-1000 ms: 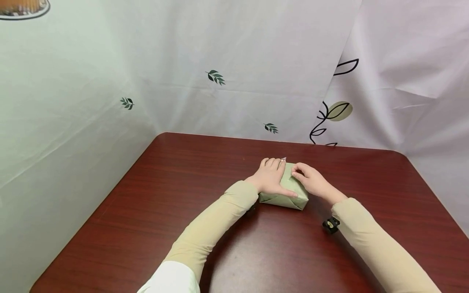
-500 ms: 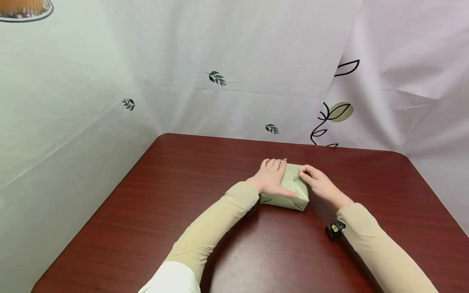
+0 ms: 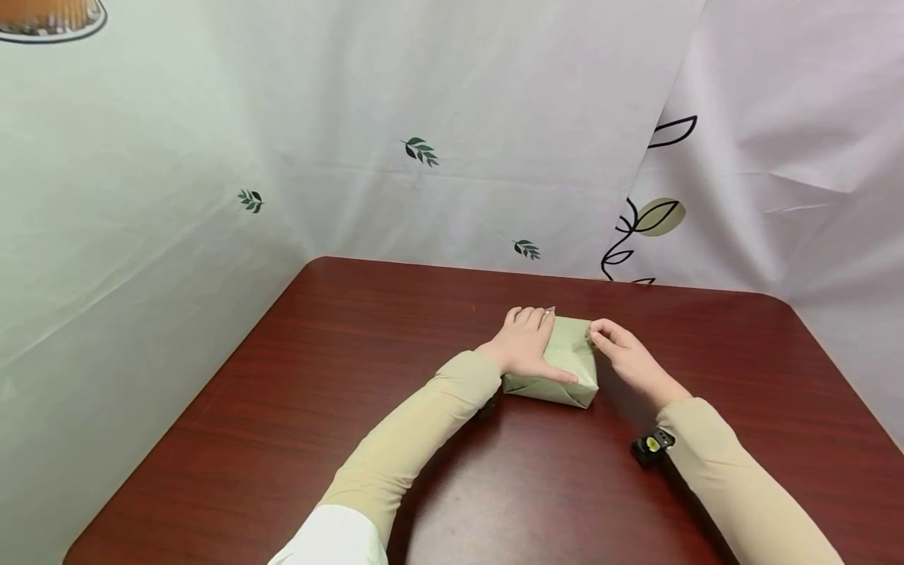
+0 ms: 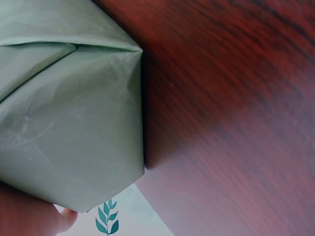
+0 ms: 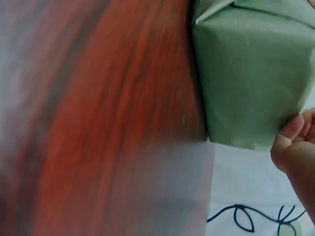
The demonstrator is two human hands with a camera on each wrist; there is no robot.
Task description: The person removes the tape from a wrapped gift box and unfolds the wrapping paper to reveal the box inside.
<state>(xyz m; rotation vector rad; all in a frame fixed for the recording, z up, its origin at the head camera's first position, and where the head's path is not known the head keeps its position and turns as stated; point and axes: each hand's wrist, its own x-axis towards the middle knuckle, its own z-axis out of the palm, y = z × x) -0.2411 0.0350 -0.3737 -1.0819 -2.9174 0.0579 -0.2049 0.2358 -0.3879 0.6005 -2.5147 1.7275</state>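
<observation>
A box-shaped package (image 3: 569, 349) wrapped in pale green paper lies on the dark red table. My left hand (image 3: 524, 343) rests across its left side, fingers spread and thumb stretched along the near edge. At the far right corner, my right hand (image 3: 623, 351) pinches a small see-through strip (image 3: 588, 336) that looks like clear tape. Folded paper flaps show on the package's near end (image 4: 69, 128) in the left wrist view. In the right wrist view, thumb and finger meet at the package's side (image 5: 251, 83); the strip is not distinguishable there.
A tiny shiny clear piece (image 3: 551, 310) pokes out beyond my left fingertips. The wooden table (image 3: 339, 337) has rounded far corners. White cloth (image 3: 494, 118) with leaf prints hangs behind and beside it. A black wrist camera (image 3: 651, 446) sits under my right sleeve.
My right hand has moved to the right across the package top, from near its middle to its right edge, with the see-through strip between its fingers. The left hand stays in place.
</observation>
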